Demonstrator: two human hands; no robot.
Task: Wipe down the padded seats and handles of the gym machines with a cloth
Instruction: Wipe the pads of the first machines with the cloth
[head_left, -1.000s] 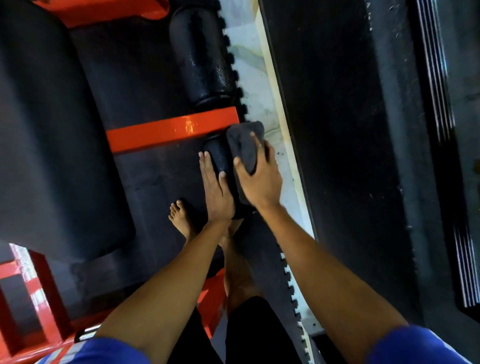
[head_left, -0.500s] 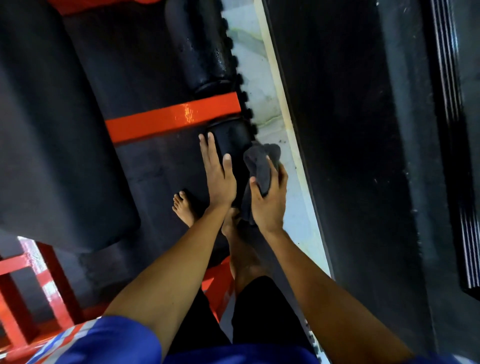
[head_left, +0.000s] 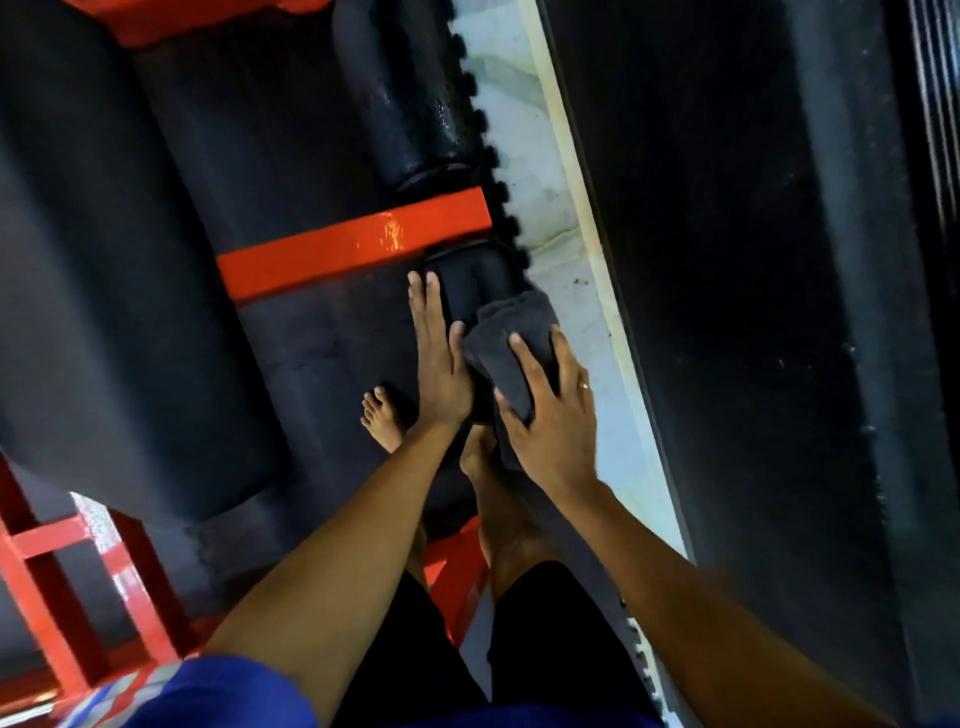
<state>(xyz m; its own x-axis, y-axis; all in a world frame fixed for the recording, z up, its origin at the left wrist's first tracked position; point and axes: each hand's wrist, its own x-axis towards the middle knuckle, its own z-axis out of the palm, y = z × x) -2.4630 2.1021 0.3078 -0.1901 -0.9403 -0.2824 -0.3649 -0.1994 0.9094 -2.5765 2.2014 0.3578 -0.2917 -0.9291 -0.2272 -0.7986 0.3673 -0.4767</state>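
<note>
A large black pad (head_left: 104, 260) fills the view from 8 to 11 o'clock, with a red frame (head_left: 78, 571) below it at 7 o'clock. A red crossbar (head_left: 337, 249) runs from the pad toward the centre. Beyond its right end, at 12 o'clock, lies the upper roller pad (head_left: 405, 104), glossy and black. On the crossbar's near side, at the centre, sits the lower roller pad (head_left: 472, 280).

The left hand (head_left: 439, 374) lies flat along the left side of that lower pad, fingers straight and together, thumb resting on the pad just beside the cloth; it holds nothing. A bare foot (head_left: 382, 415) stands on the dark mat just at its 8 o'clock.

The dark grey cloth (head_left: 511, 343) is bunched over the near right part of the lower roller pad. The right hand (head_left: 550, 415) grips it there, spread fingers bent over the top and thumb on the near edge, holding it against the pad. A ring (head_left: 584, 385) shows on one finger.

At 2 o'clock from the hands a pale floor strip (head_left: 587, 322) runs diagonally, and a dark panel (head_left: 727, 260) fills the view at 3 o'clock.
</note>
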